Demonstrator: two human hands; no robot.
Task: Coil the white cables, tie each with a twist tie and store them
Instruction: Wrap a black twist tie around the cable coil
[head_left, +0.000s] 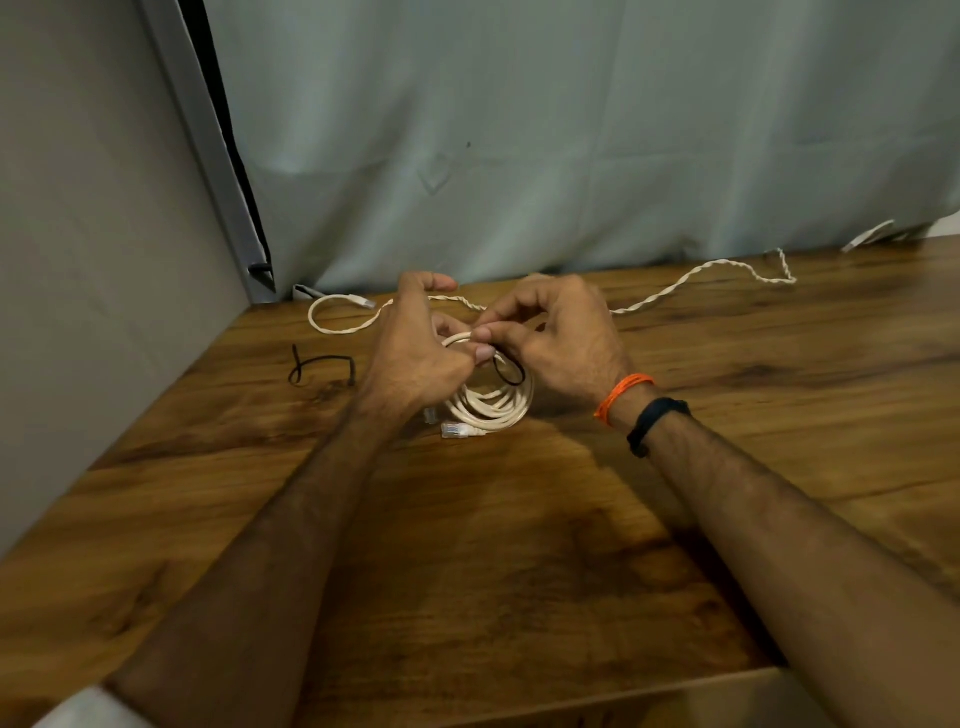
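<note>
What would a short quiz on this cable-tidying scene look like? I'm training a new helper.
1. True or false: the coiled cable lies on the table.
2. What colour is the spare tie left of the hands?
3. Which still lies uncoiled: A) the twisted cable, B) none?

Key: 1 true. 2 black. 3 A. Both the left hand and right hand work a black tie onto the coil.

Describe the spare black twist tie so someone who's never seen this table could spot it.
On the wooden table, look left of the left hand. The spare tie lies loose there, black and bent, just nearer than the uncoiled white cable. Nothing touches it, whereas the other tie loops around the coil.
</note>
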